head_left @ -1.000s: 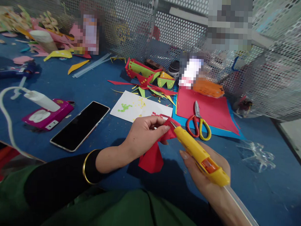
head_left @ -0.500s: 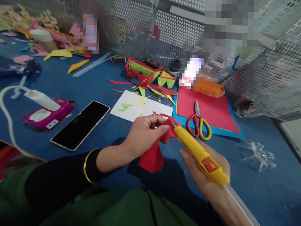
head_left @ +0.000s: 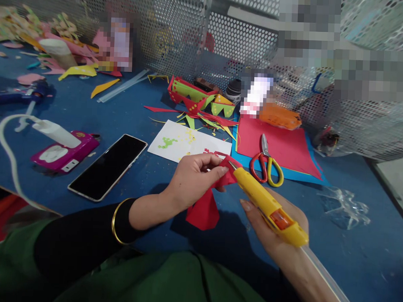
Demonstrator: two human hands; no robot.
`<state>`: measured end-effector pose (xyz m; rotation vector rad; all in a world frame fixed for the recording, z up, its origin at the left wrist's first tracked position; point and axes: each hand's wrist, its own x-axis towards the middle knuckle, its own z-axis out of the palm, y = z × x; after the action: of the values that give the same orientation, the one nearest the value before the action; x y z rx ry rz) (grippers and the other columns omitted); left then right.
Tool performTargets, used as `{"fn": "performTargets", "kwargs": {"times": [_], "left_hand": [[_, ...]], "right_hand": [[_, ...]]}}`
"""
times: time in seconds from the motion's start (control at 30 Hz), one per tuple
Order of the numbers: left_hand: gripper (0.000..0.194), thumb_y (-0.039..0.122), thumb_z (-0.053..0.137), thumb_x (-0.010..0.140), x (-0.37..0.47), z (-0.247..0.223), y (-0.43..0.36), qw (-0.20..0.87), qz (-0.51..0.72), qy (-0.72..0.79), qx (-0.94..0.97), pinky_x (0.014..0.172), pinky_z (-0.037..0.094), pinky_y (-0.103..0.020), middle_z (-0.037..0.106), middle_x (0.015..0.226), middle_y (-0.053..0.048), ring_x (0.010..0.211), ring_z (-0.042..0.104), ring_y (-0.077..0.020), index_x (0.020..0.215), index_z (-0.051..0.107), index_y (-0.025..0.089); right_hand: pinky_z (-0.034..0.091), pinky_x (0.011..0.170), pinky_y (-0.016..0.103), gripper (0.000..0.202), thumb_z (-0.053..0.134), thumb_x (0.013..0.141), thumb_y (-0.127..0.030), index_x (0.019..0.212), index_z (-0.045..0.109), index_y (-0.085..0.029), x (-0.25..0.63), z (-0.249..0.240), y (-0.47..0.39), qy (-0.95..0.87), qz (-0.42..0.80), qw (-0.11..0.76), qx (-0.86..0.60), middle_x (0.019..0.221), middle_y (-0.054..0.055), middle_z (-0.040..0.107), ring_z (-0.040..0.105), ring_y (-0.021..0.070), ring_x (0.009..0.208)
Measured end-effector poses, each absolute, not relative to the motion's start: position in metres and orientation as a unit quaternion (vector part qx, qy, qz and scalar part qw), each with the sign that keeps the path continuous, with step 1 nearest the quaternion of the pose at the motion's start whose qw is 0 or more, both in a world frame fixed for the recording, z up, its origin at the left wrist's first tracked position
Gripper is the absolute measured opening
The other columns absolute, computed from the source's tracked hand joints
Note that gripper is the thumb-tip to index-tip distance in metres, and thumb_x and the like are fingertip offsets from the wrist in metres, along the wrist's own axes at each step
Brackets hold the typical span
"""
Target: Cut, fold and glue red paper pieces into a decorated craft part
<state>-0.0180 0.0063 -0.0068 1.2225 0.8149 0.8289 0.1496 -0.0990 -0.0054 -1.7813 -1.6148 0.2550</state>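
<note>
My left hand [head_left: 195, 179] pinches a folded piece of red paper [head_left: 204, 210] between thumb and fingers. Part of the paper hangs below the hand, and another part shows at the fingertips. My right hand [head_left: 278, 228] is wrapped round a yellow hot glue gun [head_left: 262, 201], with a clear glue stick [head_left: 327, 278] running out of its back along the wrist. Its metal tip is at the red paper beside my left fingertips; whether it touches cannot be made out. Under and beyond my left hand lies a white sheet [head_left: 178, 146] with small green, yellow and red paper bits.
Red-and-yellow-handled scissors [head_left: 267, 164] lie on stacked coloured paper [head_left: 277, 142]. To the left are a phone [head_left: 108, 167], a purple power socket [head_left: 64, 150] with a white cable and a blue glue gun [head_left: 33, 92]. Folded paper pieces [head_left: 193, 93] stand before the mesh wall [head_left: 241, 38].
Both hands, the red paper and the glue gun keep almost the same places. No clear movement shows.
</note>
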Motion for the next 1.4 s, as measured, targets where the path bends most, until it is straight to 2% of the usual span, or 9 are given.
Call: {"fn": "performTargets", "kwargs": {"times": [0.13, 0.3, 0.43, 0.7, 0.83, 1.17, 1.4], "left_hand": [[0.011, 0.025, 0.068, 0.082, -0.0182, -0.0059, 0.0058, 0.665, 0.364, 0.363, 0.541, 0.061, 0.056, -0.026, 0.069, 0.064, -0.001, 0.057, 0.065, -0.0131, 0.081, 0.071, 0.014], [0.011, 0.025, 0.068, 0.082, -0.0181, -0.0053, 0.0063, 0.664, 0.363, 0.365, 0.543, 0.059, 0.055, -0.024, 0.068, 0.063, -0.001, 0.056, 0.064, -0.0123, 0.081, 0.072, 0.014], [0.011, 0.025, 0.069, 0.082, -0.0179, -0.0052, 0.0067, 0.661, 0.364, 0.367, 0.544, 0.059, 0.055, -0.024, 0.068, 0.062, 0.000, 0.056, 0.064, -0.0124, 0.082, 0.072, 0.014], [0.011, 0.026, 0.069, 0.082, -0.0182, -0.0051, 0.0066, 0.664, 0.361, 0.367, 0.542, 0.060, 0.055, -0.025, 0.069, 0.063, -0.001, 0.057, 0.064, -0.0129, 0.080, 0.071, 0.015], [0.011, 0.025, 0.068, 0.082, -0.0182, -0.0054, 0.0060, 0.660, 0.361, 0.371, 0.544, 0.060, 0.055, -0.025, 0.069, 0.062, -0.001, 0.056, 0.064, -0.0129, 0.080, 0.072, 0.015], [0.010, 0.024, 0.069, 0.082, -0.0174, -0.0051, 0.0067, 0.658, 0.365, 0.370, 0.544, 0.057, 0.052, -0.022, 0.069, 0.063, -0.001, 0.055, 0.065, -0.0117, 0.079, 0.071, 0.015], [0.011, 0.026, 0.069, 0.082, -0.0176, -0.0073, 0.0069, 0.658, 0.361, 0.374, 0.545, 0.059, 0.055, -0.025, 0.070, 0.063, -0.001, 0.056, 0.066, -0.0131, 0.082, 0.072, 0.015]], "right_hand": [[0.039, 0.039, 0.030, 0.033, 0.063, 0.087, -0.055, 0.073, 0.062, -0.026, 0.1513, -0.0077, -0.0982, -0.640, 0.087, 0.343, -0.682, 0.053, -0.001, 0.054, 0.051, 0.0165, 0.042], [0.040, 0.041, 0.029, 0.030, 0.065, 0.087, -0.052, 0.071, 0.060, -0.026, 0.1536, -0.0080, -0.0975, -0.644, 0.074, 0.326, -0.688, 0.056, 0.001, 0.059, 0.057, 0.0180, 0.046], [0.039, 0.039, 0.027, 0.031, 0.068, 0.086, -0.049, 0.069, 0.056, -0.026, 0.1568, -0.0076, -0.0961, -0.669, 0.072, 0.322, -0.666, 0.053, -0.001, 0.057, 0.054, 0.0156, 0.042], [0.038, 0.042, 0.027, 0.038, 0.066, 0.087, -0.056, 0.069, 0.055, -0.025, 0.1528, -0.0050, -0.0978, -0.655, 0.076, 0.316, -0.682, 0.052, -0.003, 0.056, 0.051, 0.0138, 0.043], [0.039, 0.044, 0.030, 0.039, 0.064, 0.088, -0.059, 0.071, 0.056, -0.025, 0.1502, -0.0046, -0.0988, -0.640, 0.074, 0.320, -0.695, 0.054, -0.002, 0.057, 0.053, 0.0156, 0.046], [0.038, 0.037, 0.029, 0.040, 0.067, 0.085, -0.061, 0.067, 0.056, -0.026, 0.1561, -0.0091, -0.0966, -0.660, 0.065, 0.328, -0.673, 0.051, -0.002, 0.055, 0.054, 0.0164, 0.042], [0.039, 0.040, 0.030, 0.044, 0.064, 0.085, -0.066, 0.067, 0.054, -0.026, 0.1531, -0.0100, -0.0969, -0.643, 0.068, 0.330, -0.688, 0.053, -0.001, 0.057, 0.055, 0.0175, 0.044]]}}
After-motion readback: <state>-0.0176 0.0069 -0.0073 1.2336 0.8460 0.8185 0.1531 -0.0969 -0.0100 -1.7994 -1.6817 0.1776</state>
